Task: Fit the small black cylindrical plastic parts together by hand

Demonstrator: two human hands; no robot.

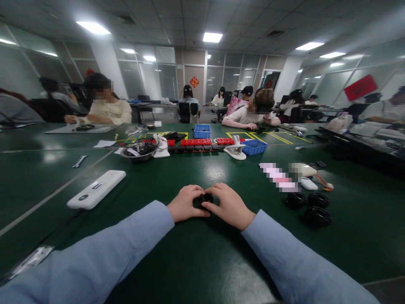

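Observation:
Between my two hands, low over the green table, is a small black round part with a glossy hollow on its upper side. My left hand is closed round its left side, and my right hand grips its right side with the thumb in front. My fingers cover much of it, so its full shape is hidden. To the right lie three black wheel-like rings: one at the left, one behind and one nearer me.
A white power bank with a cable lies at left, near a wrench. Ahead stand a metal bowl of cables, red power strips, white clamps and blue bins. A white mouse lies right. Other people sit across the table.

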